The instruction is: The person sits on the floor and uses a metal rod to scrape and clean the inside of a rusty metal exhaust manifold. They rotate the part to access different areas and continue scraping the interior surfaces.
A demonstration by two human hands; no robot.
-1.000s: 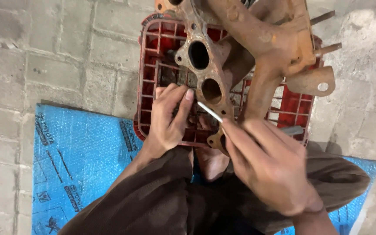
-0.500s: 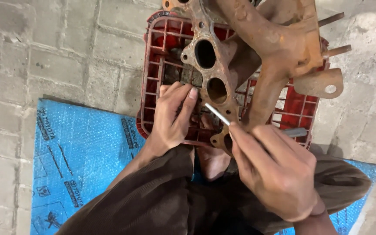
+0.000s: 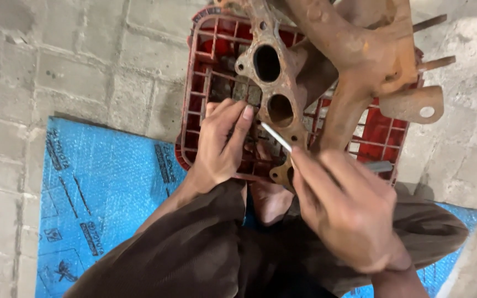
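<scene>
A rusty cast-metal manifold [image 3: 354, 60] with a flange of oval ports [image 3: 269, 66] lies on an upturned red plastic crate [image 3: 205, 49]. My left hand [image 3: 222, 146] rests on the crate just left of the flange, fingers curled against the flange's lower edge. My right hand [image 3: 343, 207] pinches a thin silvery tool [image 3: 276, 137] whose tip points up-left at the flange beside the lower port. A bare foot [image 3: 269, 201] shows between my arms under the flange's lower end.
A blue bubble-wrap sheet [image 3: 100, 193] covers the grey paving-block floor [image 3: 67, 66] at lower left and under my legs. Threaded studs [image 3: 434, 62] stick out of the manifold at upper right. A rusty lug with a hole [image 3: 415, 105] overhangs the crate's right side.
The view has shifted slightly; the crate and manifold sit a little lower right in frame. My right hand has edged along the flange with the thin tool; my left hand stays put.
</scene>
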